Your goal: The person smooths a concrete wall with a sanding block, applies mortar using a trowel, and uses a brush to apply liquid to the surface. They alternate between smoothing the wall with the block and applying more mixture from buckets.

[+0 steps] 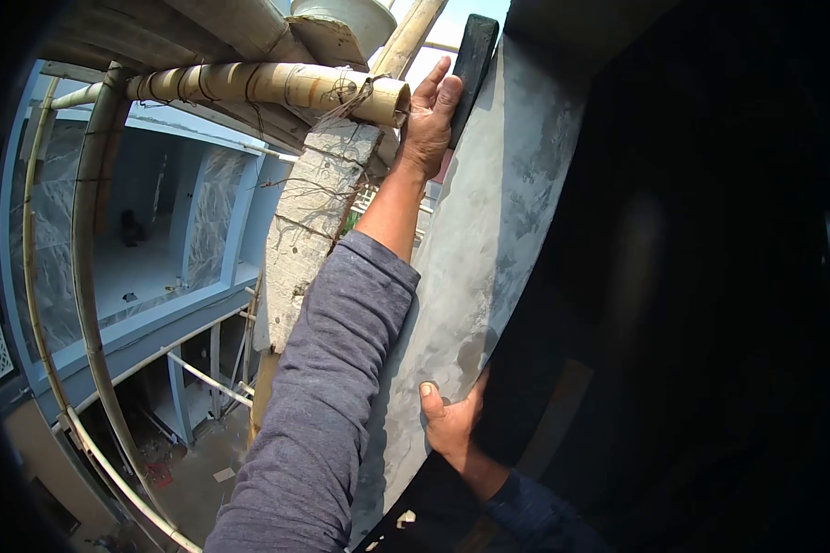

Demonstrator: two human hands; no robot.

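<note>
A grey plastered column (466, 212) rises diagonally through the middle of the view, with damp darker patches on its face. High on its left side is my left hand (429, 115), fingers stretched upward and palm side against a black bar (476, 60) at the column's edge. Lower down, my right hand (454, 426) grips the column's right edge. Its thumb lies on the plastered face, while the other fingers go round the edge and are hidden. A bamboo pole (277, 85) ends right beside my left hand.
A rough concrete post (318, 221) wrapped with wire stands left of my forearm. Bamboo scaffold poles (92, 249) cross the left side, high above the ground. A pale bucket (350, 23) sits on planks overhead. Beyond is a blue-framed building (157, 318); deep shadow fills the right.
</note>
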